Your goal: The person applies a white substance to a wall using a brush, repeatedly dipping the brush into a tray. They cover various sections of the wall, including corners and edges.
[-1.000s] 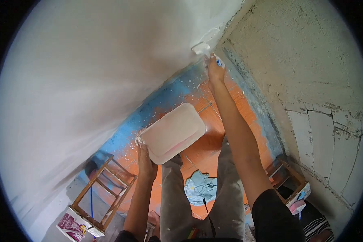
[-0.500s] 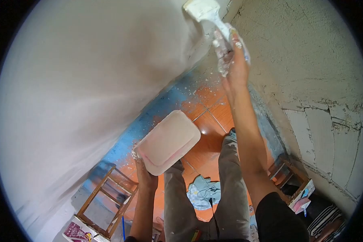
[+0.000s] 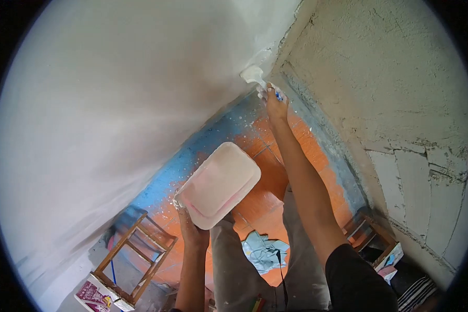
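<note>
At the far left, low in the view, a flat printed box [image 3: 94, 296] is seen on the grey floor, touching the foot of a wooden frame [image 3: 135, 257] that stands beside the white wall [image 3: 114, 104]. What the box holds cannot be told.

Further right, the left hand [image 3: 192, 229] is closed around the near edge of a shallow rectangular tray [image 3: 218, 184], which is held up from below and tilted, its underside turned toward the camera. The tray is coated in pale pinkish-white paint; its inside is hidden, so its contents cannot be told. White smears are seen on the fingers [image 3: 179, 203] at the tray's corner.

Below the tray, a crumpled light-blue cloth [image 3: 262, 252] lies on the orange tiled floor [image 3: 265, 197], between the person's grey trouser legs.

To the right, the right hand [image 3: 275, 101] is stretched out at arm's length and is wrapped tightly around the handle of a paintbrush [image 3: 255, 75]. The white-laden bristles are pressed against the white wall, just beside the corner where the rough plastered wall [image 3: 390, 78] meets it.

At the lower right, a second wooden frame [image 3: 369, 231] stands against the rough wall.
</note>
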Available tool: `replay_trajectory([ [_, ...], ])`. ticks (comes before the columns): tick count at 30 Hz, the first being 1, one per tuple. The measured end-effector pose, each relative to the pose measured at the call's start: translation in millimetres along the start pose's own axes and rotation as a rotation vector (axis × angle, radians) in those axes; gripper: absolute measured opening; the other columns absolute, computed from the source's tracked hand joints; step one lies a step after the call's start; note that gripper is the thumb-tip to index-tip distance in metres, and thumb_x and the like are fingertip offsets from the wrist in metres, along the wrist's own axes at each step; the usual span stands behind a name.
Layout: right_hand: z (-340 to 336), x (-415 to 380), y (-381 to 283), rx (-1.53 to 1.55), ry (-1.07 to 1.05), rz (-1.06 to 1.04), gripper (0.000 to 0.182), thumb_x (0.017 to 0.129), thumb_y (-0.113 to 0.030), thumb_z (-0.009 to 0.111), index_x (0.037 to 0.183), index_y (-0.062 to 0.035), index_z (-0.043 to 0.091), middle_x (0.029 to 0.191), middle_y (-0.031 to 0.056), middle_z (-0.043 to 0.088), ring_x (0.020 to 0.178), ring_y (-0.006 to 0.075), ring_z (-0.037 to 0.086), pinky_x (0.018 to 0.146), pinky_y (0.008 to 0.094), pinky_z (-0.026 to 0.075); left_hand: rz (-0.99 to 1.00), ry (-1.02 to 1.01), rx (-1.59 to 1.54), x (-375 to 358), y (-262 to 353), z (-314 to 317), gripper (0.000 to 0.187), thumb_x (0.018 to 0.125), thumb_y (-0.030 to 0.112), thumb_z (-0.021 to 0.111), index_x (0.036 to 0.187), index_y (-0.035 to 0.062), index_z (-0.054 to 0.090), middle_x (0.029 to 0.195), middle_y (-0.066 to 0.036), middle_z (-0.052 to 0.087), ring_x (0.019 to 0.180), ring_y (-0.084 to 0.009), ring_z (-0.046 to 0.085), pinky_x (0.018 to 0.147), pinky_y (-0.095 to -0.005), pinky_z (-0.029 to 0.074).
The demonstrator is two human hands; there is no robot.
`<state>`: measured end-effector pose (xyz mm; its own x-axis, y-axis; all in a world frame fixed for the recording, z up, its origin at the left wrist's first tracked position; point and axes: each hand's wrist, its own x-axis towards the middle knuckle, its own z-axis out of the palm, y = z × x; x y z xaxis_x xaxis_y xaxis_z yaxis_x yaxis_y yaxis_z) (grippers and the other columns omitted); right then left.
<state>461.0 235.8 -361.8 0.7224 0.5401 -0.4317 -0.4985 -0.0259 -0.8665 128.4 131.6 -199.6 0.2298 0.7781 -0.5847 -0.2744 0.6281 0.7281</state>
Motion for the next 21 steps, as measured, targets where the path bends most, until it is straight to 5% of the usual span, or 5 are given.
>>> replay_trajectory([
  [9, 46.6, -105.6, -188.1, 0.173, -0.134, -0.321, 0.036, 0.098, -0.024, 0.058, 0.123, 0.0021, 0.059, 0.115, 0.0095, 0.065, 0.1, 0.0178, 0.066, 0.087, 0.0295, 0.052, 0.021, -0.025, -0.002, -15.7, 15.9, 12.0, 0.059, 0.101, 0.046, 0.041, 0.147, 0.0123, 0.028, 0.146, -0.01, 0.039, 0.135, -0.0259, 0.039, 0.111, -0.0429, 0.035],
  [13, 47.3, -103.4, -171.4, 0.296, -0.109, -0.255, 0.035, 0.099, -0.023, 0.057, 0.124, 0.0014, 0.057, 0.116, 0.0102, 0.065, 0.103, 0.0179, 0.065, 0.085, 0.029, 0.052, 0.033, -0.035, 0.041, -16.3, 19.2, 3.6, 0.061, 0.101, 0.048, 0.04, 0.147, 0.0105, 0.028, 0.146, -0.01, 0.039, 0.135, -0.0256, 0.039, 0.111, -0.0425, 0.035],
  [18, 37.2, -64.6, -53.6, 0.315, -0.014, -0.099, 0.035, 0.099, -0.024, 0.057, 0.123, 0.0012, 0.056, 0.108, 0.0105, 0.067, 0.102, 0.0168, 0.063, 0.081, 0.0272, 0.051, 0.044, 0.006, 0.048, -15.1, 19.1, -5.4, 0.062, 0.101, 0.049, 0.039, 0.147, 0.0088, 0.029, 0.146, -0.01, 0.039, 0.135, -0.0258, 0.039, 0.112, -0.0417, 0.034],
  [21, 20.4, -37.0, -7.1, 0.188, 0.031, -0.018, 0.034, 0.1, -0.021, 0.053, 0.125, 0.0009, 0.054, 0.115, 0.0087, 0.063, 0.106, 0.0183, 0.063, 0.088, 0.0296, 0.052, 0.035, 0.047, 0.026, -12.9, 20.1, -6.4, 0.059, 0.102, 0.047, 0.036, 0.146, 0.0071, 0.03, 0.145, -0.011, 0.04, 0.134, -0.0258, 0.04, 0.111, -0.0417, 0.034],
])
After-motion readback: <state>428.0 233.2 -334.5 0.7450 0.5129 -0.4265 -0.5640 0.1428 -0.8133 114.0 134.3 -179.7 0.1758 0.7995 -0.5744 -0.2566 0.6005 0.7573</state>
